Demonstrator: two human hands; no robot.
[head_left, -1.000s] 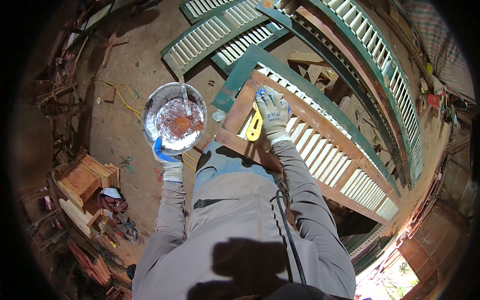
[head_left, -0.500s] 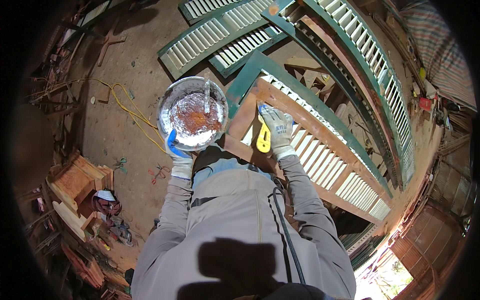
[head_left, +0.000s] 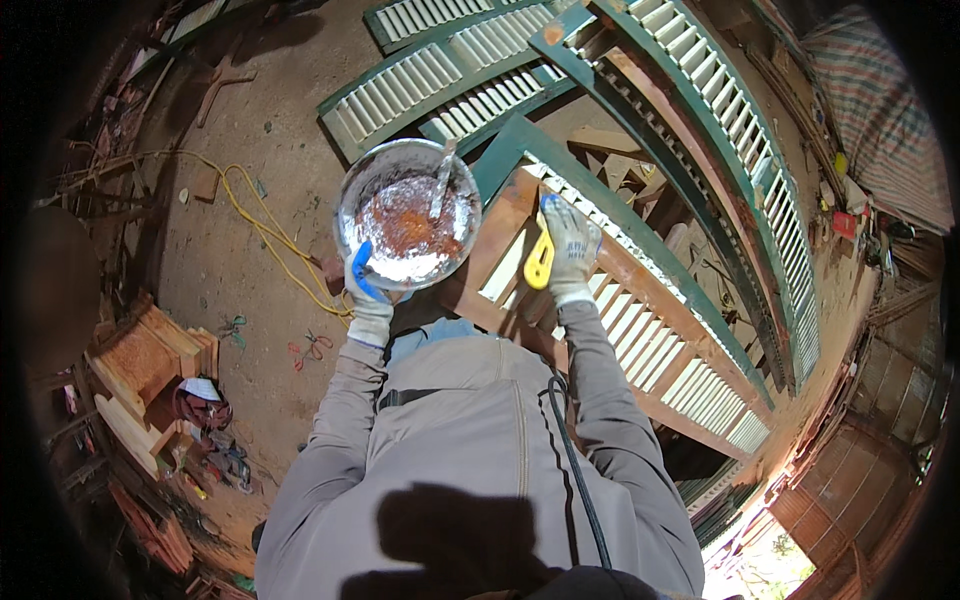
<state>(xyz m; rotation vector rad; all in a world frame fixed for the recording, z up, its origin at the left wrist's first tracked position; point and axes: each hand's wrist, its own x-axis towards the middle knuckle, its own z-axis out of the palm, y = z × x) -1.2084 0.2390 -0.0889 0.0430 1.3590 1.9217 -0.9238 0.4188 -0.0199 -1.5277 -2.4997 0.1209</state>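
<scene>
My left hand (head_left: 371,308), in a white glove with blue fingers, grips the near rim of a round metal bowl (head_left: 347,215). Reddish-brown paste (head_left: 405,225) lies in the bowl over a silvery, smeared inside, and a flat stirring stick (head_left: 442,180) leans on its far right wall. Closed around a yellow-handled putty knife (head_left: 539,262), my gloved right hand (head_left: 572,250) is over the upper corner of a brown louvered shutter (head_left: 520,205). The fingers hide most of the blade; whether it touches the wood I cannot tell.
Green louvered shutters (head_left: 395,100) lie beyond the bowl, and long green frames (head_left: 690,150) stretch along the right. A yellow cord (head_left: 265,225) crosses the floor at left, near red-handled scissors (head_left: 311,350) and a wooden box-like piece (head_left: 150,355).
The bowl and my left hand have shifted right and slightly away from me. My right hand, still holding the putty knife, has moved a little right along the brown shutter.
</scene>
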